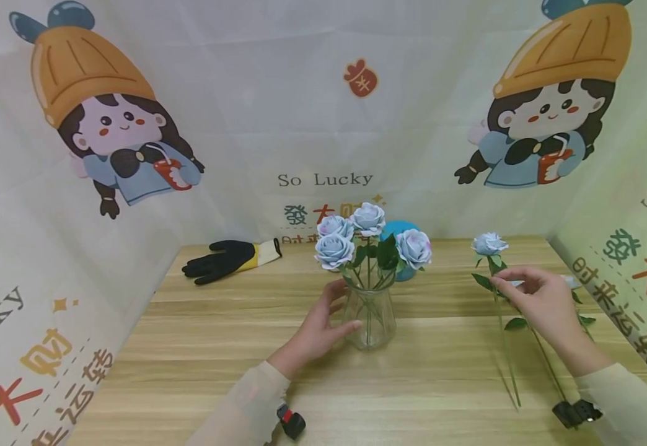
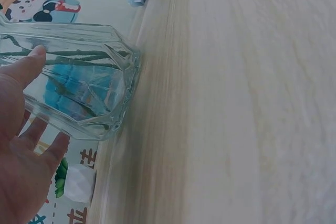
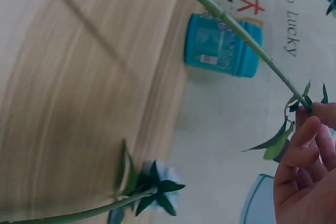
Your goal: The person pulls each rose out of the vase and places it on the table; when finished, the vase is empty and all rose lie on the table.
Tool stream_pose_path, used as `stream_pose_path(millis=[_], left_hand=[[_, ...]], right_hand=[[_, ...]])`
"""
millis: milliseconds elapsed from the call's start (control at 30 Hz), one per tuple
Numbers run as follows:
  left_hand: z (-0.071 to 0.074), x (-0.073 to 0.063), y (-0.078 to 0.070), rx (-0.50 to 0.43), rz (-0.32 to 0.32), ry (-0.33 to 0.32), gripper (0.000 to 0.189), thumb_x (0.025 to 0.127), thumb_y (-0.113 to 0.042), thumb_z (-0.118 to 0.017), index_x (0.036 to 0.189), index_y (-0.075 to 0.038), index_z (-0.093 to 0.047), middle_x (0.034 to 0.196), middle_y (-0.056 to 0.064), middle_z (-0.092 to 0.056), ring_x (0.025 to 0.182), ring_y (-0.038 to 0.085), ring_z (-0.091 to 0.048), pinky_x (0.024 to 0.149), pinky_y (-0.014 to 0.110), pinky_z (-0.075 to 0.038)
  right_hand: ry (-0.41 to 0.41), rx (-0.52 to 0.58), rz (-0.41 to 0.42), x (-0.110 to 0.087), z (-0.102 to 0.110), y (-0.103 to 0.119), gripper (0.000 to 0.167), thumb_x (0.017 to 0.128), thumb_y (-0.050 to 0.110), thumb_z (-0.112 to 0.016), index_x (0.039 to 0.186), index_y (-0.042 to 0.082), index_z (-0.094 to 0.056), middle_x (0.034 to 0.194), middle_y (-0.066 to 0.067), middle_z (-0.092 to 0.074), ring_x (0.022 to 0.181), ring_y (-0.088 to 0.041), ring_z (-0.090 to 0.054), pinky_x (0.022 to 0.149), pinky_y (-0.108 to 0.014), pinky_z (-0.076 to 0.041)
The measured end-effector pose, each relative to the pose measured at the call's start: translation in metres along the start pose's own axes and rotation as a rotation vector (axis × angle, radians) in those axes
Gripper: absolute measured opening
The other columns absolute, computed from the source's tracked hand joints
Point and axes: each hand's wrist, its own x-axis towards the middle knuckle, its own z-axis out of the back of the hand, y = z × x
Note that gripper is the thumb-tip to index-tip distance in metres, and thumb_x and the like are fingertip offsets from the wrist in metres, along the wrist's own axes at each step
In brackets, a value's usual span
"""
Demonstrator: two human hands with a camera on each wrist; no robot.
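Observation:
A clear glass vase (image 1: pixel 369 322) stands on the table with several pale blue roses (image 1: pixel 368 219) in it, their stems visible through the glass. My left hand (image 1: pixel 323 322) loosely holds the vase's left side, thumb across the front and fingers around the far side. In the left wrist view the thumb overlaps the glass (image 2: pixel 84 90). Off to the right, my right hand (image 1: pixel 541 297) pinches a single blue rose (image 1: pixel 489 244) by its stem just below the bloom. Its long green stem (image 3: pixel 236 27) crosses the right wrist view.
Behind the vase is a blue canister (image 1: pixel 407 271). A black glove with a yellow and white cuff (image 1: pixel 231 260) lies at the back left. Under the right arm, another stem with leaves (image 1: pixel 543 356) lies on the table; its bloom (image 3: pixel 165 184) shows in the right wrist view. Printed cloth walls surround the table.

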Motion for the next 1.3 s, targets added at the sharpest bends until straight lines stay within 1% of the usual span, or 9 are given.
stream_pose_path(millis=[100,233,333,433,567,700,967,1133,1300], left_hand=[[0.0,0.0,0.0,0.001,-0.003,0.006,0.078,0.09,-0.003,-0.078,0.154,-0.008,-0.033,0.158,0.018,-0.043,0.147,0.038,-0.043,0.119,0.059,-0.042],[0.001,0.001,0.0,0.001,-0.003,0.011,0.078,0.09,-0.004,-0.078,0.154,-0.007,-0.032,0.158,0.018,-0.043,0.147,0.038,-0.043,0.119,0.058,-0.042],[0.001,0.001,-0.001,-0.001,0.0,0.013,0.079,0.09,-0.006,-0.078,0.154,-0.008,-0.032,0.158,0.017,-0.043,0.147,0.036,-0.043,0.12,0.057,-0.042],[0.001,0.001,-0.001,-0.003,-0.018,0.009,0.078,0.091,-0.005,-0.078,0.154,-0.007,-0.032,0.157,0.018,-0.043,0.147,0.037,-0.043,0.119,0.058,-0.042],[0.0,0.0,0.0,-0.004,-0.042,0.006,0.076,0.09,-0.002,-0.077,0.153,-0.007,-0.033,0.156,0.02,-0.044,0.146,0.04,-0.043,0.118,0.061,-0.042],[0.0,0.0,0.001,-0.005,-0.028,0.012,0.077,0.09,0.0,-0.077,0.153,-0.008,-0.033,0.156,0.019,-0.045,0.146,0.038,-0.043,0.119,0.06,-0.042],[0.002,0.001,-0.002,0.01,-0.014,0.007,0.078,0.09,0.0,-0.077,0.153,-0.008,-0.033,0.156,0.017,-0.044,0.146,0.036,-0.043,0.119,0.056,-0.043],[0.002,0.001,-0.002,0.01,-0.009,0.014,0.078,0.09,-0.003,-0.078,0.154,-0.007,-0.033,0.157,0.018,-0.044,0.147,0.036,-0.043,0.119,0.056,-0.043],[0.001,0.0,-0.002,0.005,-0.006,0.011,0.077,0.091,-0.003,-0.077,0.153,-0.007,-0.033,0.157,0.018,-0.044,0.147,0.037,-0.043,0.119,0.057,-0.043]], right_hand=[[0.035,-0.04,0.022,0.0,-0.004,-0.012,0.022,0.098,0.028,-0.073,0.107,0.008,-0.076,0.073,0.005,-0.071,0.055,-0.013,-0.059,0.04,-0.027,-0.043],[0.063,-0.12,0.041,0.002,-0.012,-0.023,0.017,0.098,0.025,-0.073,0.102,0.01,-0.078,0.094,-0.009,-0.076,0.058,-0.009,-0.057,0.044,-0.026,-0.045],[0.089,-0.171,0.036,0.004,-0.018,-0.03,0.015,0.097,0.023,-0.073,0.1,0.01,-0.078,0.098,-0.013,-0.077,0.065,-0.004,-0.058,0.049,-0.025,-0.048],[0.126,-0.192,0.013,0.006,-0.023,-0.036,0.015,0.097,0.021,-0.073,0.098,0.008,-0.078,0.096,-0.016,-0.077,0.071,-0.008,-0.062,0.053,-0.025,-0.048],[0.19,-0.207,-0.049,0.007,-0.029,-0.043,0.017,0.097,0.021,-0.073,0.098,0.004,-0.077,0.096,-0.017,-0.077,0.075,-0.015,-0.066,0.056,-0.027,-0.049],[0.232,-0.223,-0.094,0.007,-0.03,-0.046,0.018,0.096,0.02,-0.072,0.099,0.002,-0.075,0.094,-0.017,-0.077,0.078,-0.021,-0.068,0.06,-0.029,-0.052],[0.355,-0.246,-0.103,0.013,-0.027,-0.044,0.016,0.095,0.021,-0.072,0.096,0.005,-0.075,0.092,-0.012,-0.076,0.083,-0.025,-0.069,0.064,-0.035,-0.054],[0.376,-0.233,-0.122,0.012,-0.029,-0.043,0.015,0.095,0.019,-0.071,0.094,0.004,-0.075,0.093,-0.013,-0.076,0.085,-0.028,-0.07,0.064,-0.034,-0.055],[0.378,-0.24,-0.129,0.012,-0.031,-0.043,0.017,0.095,0.021,-0.072,0.094,0.004,-0.075,0.092,-0.013,-0.077,0.084,-0.028,-0.071,0.065,-0.038,-0.057]])
